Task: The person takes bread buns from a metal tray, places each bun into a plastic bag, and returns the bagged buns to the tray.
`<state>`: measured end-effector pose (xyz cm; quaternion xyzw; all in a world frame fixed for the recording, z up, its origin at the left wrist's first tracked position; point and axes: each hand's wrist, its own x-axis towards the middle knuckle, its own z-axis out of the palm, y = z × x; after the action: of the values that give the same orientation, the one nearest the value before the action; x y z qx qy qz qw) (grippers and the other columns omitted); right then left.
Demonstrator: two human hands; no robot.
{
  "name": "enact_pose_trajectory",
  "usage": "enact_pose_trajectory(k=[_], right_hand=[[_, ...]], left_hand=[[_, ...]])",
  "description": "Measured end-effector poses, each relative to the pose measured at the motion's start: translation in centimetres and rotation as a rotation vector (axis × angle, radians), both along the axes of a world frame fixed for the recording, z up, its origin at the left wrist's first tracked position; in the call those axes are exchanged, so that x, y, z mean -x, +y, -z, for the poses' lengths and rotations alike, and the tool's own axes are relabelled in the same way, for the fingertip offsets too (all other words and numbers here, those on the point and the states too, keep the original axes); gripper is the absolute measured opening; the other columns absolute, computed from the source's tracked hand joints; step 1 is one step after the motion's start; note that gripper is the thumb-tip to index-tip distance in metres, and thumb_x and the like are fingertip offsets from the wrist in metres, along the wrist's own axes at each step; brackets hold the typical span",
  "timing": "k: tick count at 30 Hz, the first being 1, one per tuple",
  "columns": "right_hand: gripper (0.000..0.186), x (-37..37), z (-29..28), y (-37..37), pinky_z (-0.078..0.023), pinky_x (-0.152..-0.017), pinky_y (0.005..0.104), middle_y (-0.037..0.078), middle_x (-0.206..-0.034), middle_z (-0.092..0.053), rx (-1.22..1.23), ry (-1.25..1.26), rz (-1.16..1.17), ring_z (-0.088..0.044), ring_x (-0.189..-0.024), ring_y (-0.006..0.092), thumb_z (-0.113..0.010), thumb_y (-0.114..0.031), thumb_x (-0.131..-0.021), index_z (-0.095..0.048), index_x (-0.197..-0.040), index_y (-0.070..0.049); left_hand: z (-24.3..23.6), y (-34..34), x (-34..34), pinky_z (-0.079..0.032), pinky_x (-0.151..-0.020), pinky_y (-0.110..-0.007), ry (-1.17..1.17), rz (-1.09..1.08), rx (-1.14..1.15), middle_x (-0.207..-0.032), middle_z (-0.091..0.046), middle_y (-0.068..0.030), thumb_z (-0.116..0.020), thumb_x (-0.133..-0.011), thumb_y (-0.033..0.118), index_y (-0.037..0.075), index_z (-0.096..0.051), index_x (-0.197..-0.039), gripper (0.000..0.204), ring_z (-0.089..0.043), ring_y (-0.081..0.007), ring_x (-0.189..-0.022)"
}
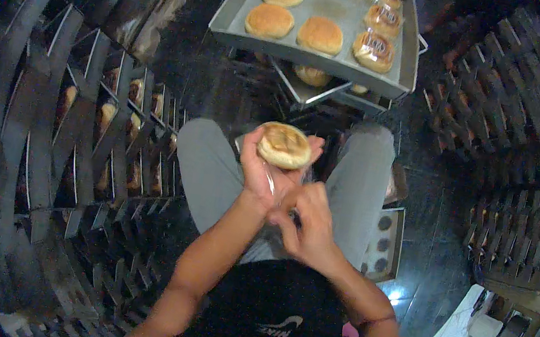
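Note:
A round bun (284,146) with a browned top rests on the palm of my left hand (260,179), the thumb along its left side and fingertips showing past its right edge. Clear plastic film (272,181), likely a bag around the bun, shines beneath it. Close to the left wrist, my right hand (309,225) is closed, its fingers curled in where the film gathers. What exactly sits between these fingers is hidden. Ahead stands a metal tray (299,53) of buns. Bare buns (320,35) lie at its left and middle, and plastic-wrapped buns (373,50) line its right side.
Under the tray, more trays (307,95) hold buns. Tall racks (89,117) with bun-filled shelves stand at left, and further racks (507,234) at right. A shallow tray with dark round spots (383,245) lies on the floor beside my right knee (371,154).

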<state>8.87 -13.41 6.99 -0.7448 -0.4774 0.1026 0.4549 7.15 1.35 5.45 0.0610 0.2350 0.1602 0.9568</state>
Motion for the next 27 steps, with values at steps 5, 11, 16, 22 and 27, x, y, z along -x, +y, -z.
enact_pose_trajectory(k=[5, 11, 16, 22, 27], right_hand=[[0.029, -4.1, -0.7, -4.6, -0.051, -0.069, 0.0311, 0.017, -0.117, -0.067, -0.242, 0.271, 0.338, -0.066, -0.083, 0.0196, -0.081, -0.002, -0.075, -0.074, -0.104, -0.004], [0.025, -4.6, 1.1, -8.3, -0.053, -0.068, 0.0259, 0.019, -0.112, -0.071, -0.246, 0.0, 0.453, -0.067, -0.083, 0.0171, -0.071, 0.005, -0.083, -0.074, -0.107, 0.0], [0.024, -5.0, 2.8, -9.1, -0.054, -0.08, 0.0296, 0.015, -0.109, -0.074, -0.188, 0.322, 0.699, -0.07, -0.092, 0.0201, -0.064, -0.003, -0.093, -0.071, -0.116, 0.002], [0.021, -6.6, 1.5, -7.3, -0.052, -0.081, 0.0285, 0.014, -0.113, -0.074, -0.285, 0.149, 0.583, -0.069, -0.092, 0.019, -0.067, -0.003, -0.093, -0.072, -0.114, 0.001], [0.015, -6.0, 1.5, -6.3, -0.051, -0.086, 0.0321, 0.013, -0.106, -0.075, -0.357, 0.298, 0.641, -0.068, -0.094, 0.0209, -0.069, -0.002, -0.091, -0.073, -0.106, 0.001]], left_hand=[[-0.7, -2.3, 0.8, -0.04, -0.114, -0.057, -0.134, 0.114, 0.14, -0.148, -0.043, -0.031, -0.048, -0.092, 0.054, -0.002, -0.043, -0.144, 0.077, -0.042, -0.0448, -0.14], [3.8, -5.7, 1.2, -0.045, -0.107, -0.043, -0.075, 0.49, -0.188, -0.141, -0.055, -0.0141, -0.046, -0.102, 0.05, 0.005, -0.047, -0.146, 0.063, -0.058, -0.0274, -0.123], [5.8, -5.6, -0.6, -0.048, -0.099, -0.034, 0.127, 0.146, -1.52, -0.124, -0.064, -0.0135, -0.069, -0.093, 0.009, 0.002, -0.065, -0.127, 0.035, -0.063, -0.0249, -0.114], [2.2, -6.5, -3.5, -0.048, -0.096, -0.033, 0.114, -0.03, -1.657, -0.114, -0.065, -0.0128, -0.072, -0.09, 0.009, 0.001, -0.069, -0.116, 0.028, -0.061, -0.0239, -0.108], [3.2, -6.4, -3.5, -0.048, -0.091, -0.032, 0.118, -0.065, -1.599, -0.111, -0.063, -0.0111, -0.074, -0.092, 0.022, 0.001, -0.067, -0.115, 0.032, -0.06, -0.022, -0.101]])
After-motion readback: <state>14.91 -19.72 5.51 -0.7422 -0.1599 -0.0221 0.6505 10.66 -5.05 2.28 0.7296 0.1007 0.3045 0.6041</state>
